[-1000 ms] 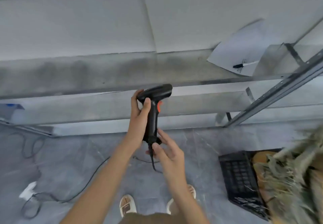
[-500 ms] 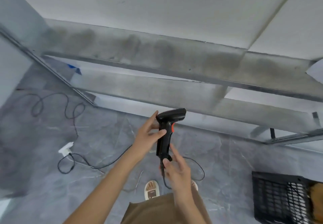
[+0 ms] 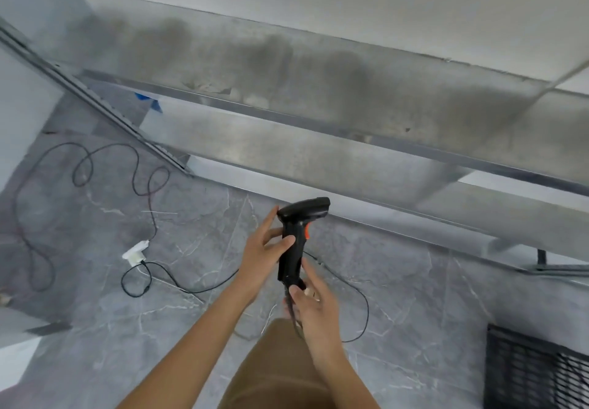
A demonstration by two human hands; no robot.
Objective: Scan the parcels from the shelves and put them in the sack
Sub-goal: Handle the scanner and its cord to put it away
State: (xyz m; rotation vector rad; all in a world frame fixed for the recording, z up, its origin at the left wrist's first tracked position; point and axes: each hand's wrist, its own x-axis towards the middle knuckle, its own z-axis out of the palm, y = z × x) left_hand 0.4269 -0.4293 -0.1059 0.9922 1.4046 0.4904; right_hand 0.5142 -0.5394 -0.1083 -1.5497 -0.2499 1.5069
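Right hand (image 3: 314, 305): nearest; fingers and thumb pinch the foot of the barcode scanner (image 3: 298, 239), where its black cable (image 3: 357, 294) leaves the handle and loops over the floor.
Left hand (image 3: 263, 254): just above; thumb across the upper handle, fingers behind it, gripping the scanner below its head.
Barcode scanner: held upright between both hands, over the grey marbled floor (image 3: 414, 313) and in front of the shelves. Black pistol-shaped body, head pointing right, orange trigger under the head.
Brown trousers (image 3: 277, 370): bottom centre.
Black plastic crate (image 3: 535, 373): lower right, on the floor.
White plug block (image 3: 136, 251): left, on the floor, with looping black wires.
Metal shelves (image 3: 318, 153): farthest, grey tiers running diagonally, surfaces smudged.
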